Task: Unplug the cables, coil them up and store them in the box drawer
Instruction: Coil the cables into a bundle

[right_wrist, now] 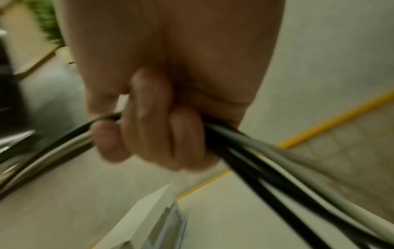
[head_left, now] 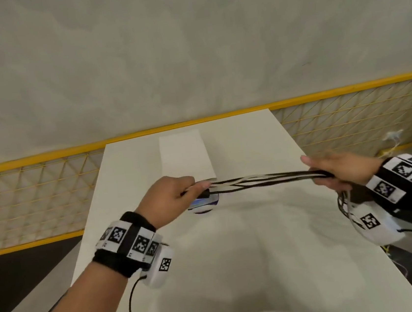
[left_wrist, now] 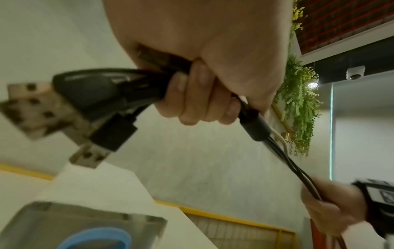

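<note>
A bundle of black and white cables (head_left: 261,178) is stretched taut in the air between my two hands, above the white table (head_left: 262,252). My left hand (head_left: 178,193) grips the plug end with its fingers (left_wrist: 198,101) curled round the bundle. Black USB plugs (left_wrist: 91,91) stick out past my fist. My right hand (head_left: 340,171) grips the cables (right_wrist: 266,165) further along, and the slack hangs in loops (head_left: 344,206) under that wrist. The white box (head_left: 185,155) stands behind my left hand. Its open drawer (left_wrist: 64,219), with a blue ring inside, lies below the plugs.
A yellow mesh fence (head_left: 37,195) runs behind and beside the table. The table's right edge (head_left: 380,251) is close to my right wrist, with dark floor beyond it. A grey wall (head_left: 188,55) fills the background.
</note>
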`<state>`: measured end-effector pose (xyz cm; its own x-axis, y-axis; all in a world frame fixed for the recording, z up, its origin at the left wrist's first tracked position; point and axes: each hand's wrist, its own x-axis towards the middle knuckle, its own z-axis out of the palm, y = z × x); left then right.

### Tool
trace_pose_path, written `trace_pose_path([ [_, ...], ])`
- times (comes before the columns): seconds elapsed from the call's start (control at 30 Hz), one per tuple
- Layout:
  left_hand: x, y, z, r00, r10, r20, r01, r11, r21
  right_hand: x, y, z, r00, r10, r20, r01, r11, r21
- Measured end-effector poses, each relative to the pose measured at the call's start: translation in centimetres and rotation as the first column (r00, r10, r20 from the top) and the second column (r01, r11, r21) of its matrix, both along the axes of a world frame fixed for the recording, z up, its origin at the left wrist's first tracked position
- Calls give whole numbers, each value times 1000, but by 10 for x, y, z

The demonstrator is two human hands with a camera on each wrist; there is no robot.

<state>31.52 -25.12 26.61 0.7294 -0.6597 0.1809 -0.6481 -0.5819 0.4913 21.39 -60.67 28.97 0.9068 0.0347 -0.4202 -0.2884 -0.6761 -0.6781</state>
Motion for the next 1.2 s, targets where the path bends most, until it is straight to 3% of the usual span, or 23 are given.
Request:
trace_pose_path([
  [0.1, 3, 3, 2, 994, -39, -99, 34, 998, -50, -10, -18, -2, 998, 26, -54, -22, 996, 81],
  [0.17, -6, -4, -1, 993, -94, -66, 102, 988, 116, -13, -17, 3, 995, 100, -30, -103, 988, -118],
  [0.2, -11, -11, -7, 989, -143, -23, 144, 955, 258, -13, -12, 7, 986, 164, -25, -164, 935, -314],
  [0.27, -23, -24, -22, 978, -204, -40, 200, 870, 451, -7, -2, 11, 952, 299, -58, -256, 684, -683],
  [0.3, -27, -27, -28, 977, -199, -81, 214, 858, 466, -5, 1, 13, 938, 343, -47, -251, 582, -774],
  [0.33, -29, -27, -32, 976, -168, -137, 212, 879, 428, -4, -1, 15, 931, 364, 0, -218, 558, -801],
  [0.37, -27, -26, -31, 968, -110, -226, 181, 930, 320, -4, -9, 17, 936, 345, 71, -170, 617, -768],
  [0.43, -24, -21, -22, 915, -12, -403, 21, 1000, 19, -8, -29, 19, 961, 190, 203, -41, 818, -573],
  [0.5, -19, -21, -11, 868, 14, -496, -115, 978, -175, -10, -41, 12, 978, 66, 197, 43, 864, -502],
  [0.57, -16, -26, -3, 810, -4, -586, -173, 954, -246, -4, -34, -2, 993, 10, 121, 56, 846, -531],
  [0.63, -13, -32, 1, 822, 10, -569, -154, 966, -206, -1, -9, -7, 993, 19, 114, 38, 875, -483],
  [0.73, -13, -37, 10, 898, 2, -439, -43, 996, -84, 1, 70, 6, 922, 160, 353, -92, 975, -203],
  [0.8, -17, -41, 19, 910, -53, -410, 41, 998, -39, 0, 128, 11, 877, 234, 419, -238, 970, -45],
  [0.87, -22, -39, 29, 899, -97, -426, 95, 995, -26, 7, 157, 2, 889, 243, 388, -299, 950, 90],
  [0.93, -24, -27, 40, 845, -127, -519, 121, 992, -46, 18, 150, -6, 925, 197, 324, -262, 950, 172],
  [1.0, -25, -10, 43, 784, -118, -610, 76, 993, -94, 28, 123, -10, 934, 195, 299, -230, 970, 85],
  [1.13, -35, -2, 13, 892, 68, -447, -84, 996, -16, 34, 86, 7, 937, 111, 332, -143, 987, 73],
  [1.2, -37, -7, -6, 843, 179, -508, -234, 971, -45, 35, 86, 10, 930, 67, 362, -109, 989, 96],
])
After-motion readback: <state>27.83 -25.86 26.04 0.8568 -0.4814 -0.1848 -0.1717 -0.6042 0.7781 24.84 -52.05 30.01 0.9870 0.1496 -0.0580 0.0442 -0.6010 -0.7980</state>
